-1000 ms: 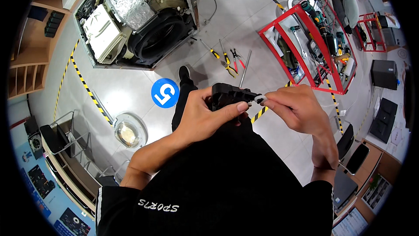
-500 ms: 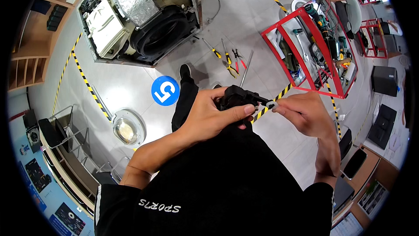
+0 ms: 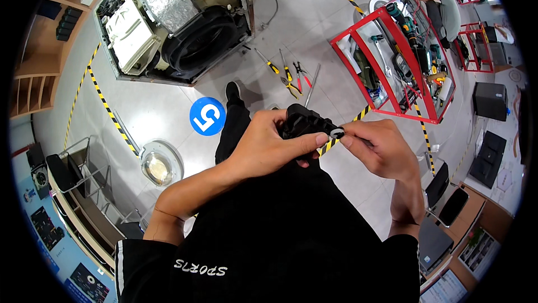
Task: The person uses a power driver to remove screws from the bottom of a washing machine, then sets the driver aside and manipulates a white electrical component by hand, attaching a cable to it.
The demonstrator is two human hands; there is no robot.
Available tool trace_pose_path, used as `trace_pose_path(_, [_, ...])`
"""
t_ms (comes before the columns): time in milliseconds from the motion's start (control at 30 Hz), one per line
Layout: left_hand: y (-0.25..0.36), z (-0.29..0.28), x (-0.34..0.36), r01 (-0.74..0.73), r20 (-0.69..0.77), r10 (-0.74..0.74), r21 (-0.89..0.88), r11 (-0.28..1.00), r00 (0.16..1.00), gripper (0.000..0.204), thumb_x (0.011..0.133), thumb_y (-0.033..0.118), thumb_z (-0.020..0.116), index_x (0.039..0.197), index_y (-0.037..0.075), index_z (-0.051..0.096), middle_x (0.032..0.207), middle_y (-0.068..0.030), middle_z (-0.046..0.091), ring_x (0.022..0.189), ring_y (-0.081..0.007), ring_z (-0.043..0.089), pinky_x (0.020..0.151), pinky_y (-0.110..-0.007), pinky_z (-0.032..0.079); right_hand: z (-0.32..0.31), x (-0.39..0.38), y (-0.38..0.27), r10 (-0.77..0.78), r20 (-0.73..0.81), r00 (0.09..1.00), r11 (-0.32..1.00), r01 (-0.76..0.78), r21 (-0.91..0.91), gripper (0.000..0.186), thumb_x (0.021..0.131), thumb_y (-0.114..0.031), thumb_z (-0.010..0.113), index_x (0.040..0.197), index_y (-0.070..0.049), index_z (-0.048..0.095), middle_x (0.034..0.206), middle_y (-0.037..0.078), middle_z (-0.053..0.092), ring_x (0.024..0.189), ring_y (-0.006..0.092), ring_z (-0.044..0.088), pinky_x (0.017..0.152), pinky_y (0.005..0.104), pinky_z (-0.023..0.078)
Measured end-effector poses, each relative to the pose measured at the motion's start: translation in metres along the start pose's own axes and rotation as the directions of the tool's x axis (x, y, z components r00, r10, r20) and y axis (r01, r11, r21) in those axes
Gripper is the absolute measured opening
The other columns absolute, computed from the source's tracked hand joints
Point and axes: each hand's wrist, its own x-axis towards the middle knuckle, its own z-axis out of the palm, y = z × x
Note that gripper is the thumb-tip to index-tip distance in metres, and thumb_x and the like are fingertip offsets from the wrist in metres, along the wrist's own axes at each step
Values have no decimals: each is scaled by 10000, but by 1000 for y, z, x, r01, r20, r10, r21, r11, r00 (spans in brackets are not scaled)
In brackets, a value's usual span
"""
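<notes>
My left hand point(image 3: 272, 140) is wrapped round a black plastic part point(image 3: 302, 123), its thumb lying along the near side. A small round grey-white piece with a dark centre point(image 3: 337, 133) sits at that part's right end. My right hand point(image 3: 378, 146) pinches at this piece with thumb and forefinger, the other fingers curled in. Both hands are held in front of my body, above the floor. The part's underside is hidden by my left fingers, and its exact kind is unclear.
An opened front-loading washing machine point(image 3: 174, 23) stands ahead left. Screwdrivers point(image 3: 268, 62) and pliers point(image 3: 301, 77) lie on the floor. A red tool cart point(image 3: 386, 56) stands to the right. A round door with a glass bowl point(image 3: 159, 164) lies at left. Another person point(image 3: 445, 14) is behind the cart.
My right hand has moved left, bringing the round grey-white piece close to the black part's body; the dark stem between them shows much less. My left hand keeps its hold.
</notes>
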Motion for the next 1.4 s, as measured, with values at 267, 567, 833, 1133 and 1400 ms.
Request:
trace_pose_path(267, [9,4,0,58,11,-58,-84,995,998,263,791,172,688,919,-40,601,781,-73,628,666,-124,618,537,-235,515,-1,-1,5,-70,-50,996,996,73,58,79,829,-103,577,830,-25,580,574,98,514,484,241,497,453,304,355])
trace_pose_path(567, [2,-2,1,58,38,-49,-259,964,998,260,822,146,642,984,-40,560,866,-103,626,713,-171,640,556,-272,537,-1,5,5,-101,-79,992,994,98,-40,131,828,-129,592,748,-28,565,555,112,501,470,269,470,443,324,336])
trace_pose_path(833, [-1,3,-4,-41,15,46,-235,971,999,301,816,127,651,1042,-51,560,876,-112,632,755,-182,640,593,-281,542,-8,-5,5,-121,-80,989,986,110,-125,122,814,-128,613,745,-30,590,555,103,501,473,267,464,438,328,338])
trace_pose_path(1133, [2,2,-2,-63,1,64,-142,988,998,312,810,118,657,1055,-50,561,868,-106,632,739,-174,636,602,-276,542,1,-7,7,-140,-166,976,989,129,-77,114,809,-112,623,746,-23,590,552,107,497,472,269,461,438,325,339])
trace_pose_path(1400, [-1,0,-3,-2,-15,-1,-196,981,1000,246,805,113,657,983,-43,589,852,-103,632,732,-167,632,570,-270,537,1,-9,11,-127,-107,986,989,118,-92,101,798,-100,633,793,1,628,548,98,513,434,220,459,419,286,316])
